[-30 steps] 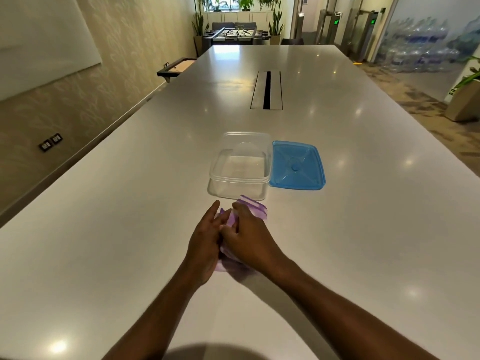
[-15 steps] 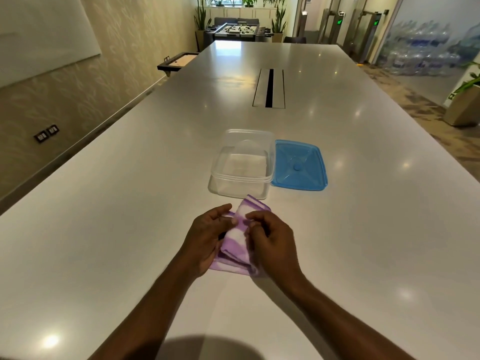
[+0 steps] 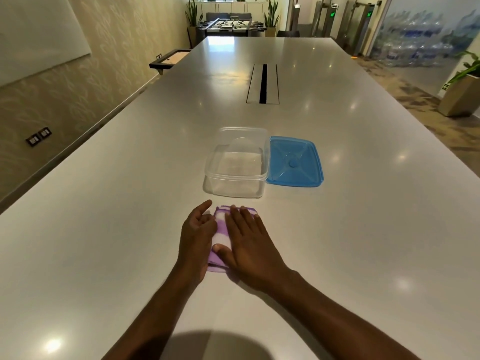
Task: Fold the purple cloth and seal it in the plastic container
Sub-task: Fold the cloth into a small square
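The purple and white striped cloth (image 3: pixel 221 229) lies folded into a narrow strip on the white table, just in front of the container. My right hand (image 3: pixel 249 245) rests flat on its right half, fingers spread, thumb on the near end. My left hand (image 3: pixel 197 232) lies along the cloth's left edge with its fingers loosely curled and the thumb pointing forward. The clear plastic container (image 3: pixel 237 162) stands open and empty beyond the cloth. Its blue lid (image 3: pixel 293 161) lies flat on the table, touching the container's right side.
The long white table (image 3: pixel 130 229) stretches away, with a cable slot (image 3: pixel 262 84) in its middle beyond the container. A wall runs along the left. Floor and a planter (image 3: pixel 459 97) lie off the table's right edge.
Both hands pinched the lifted cloth half a second ago. Now the cloth lies flat, the right hand presses down on it with an open palm, and the left hand has moved to its side.
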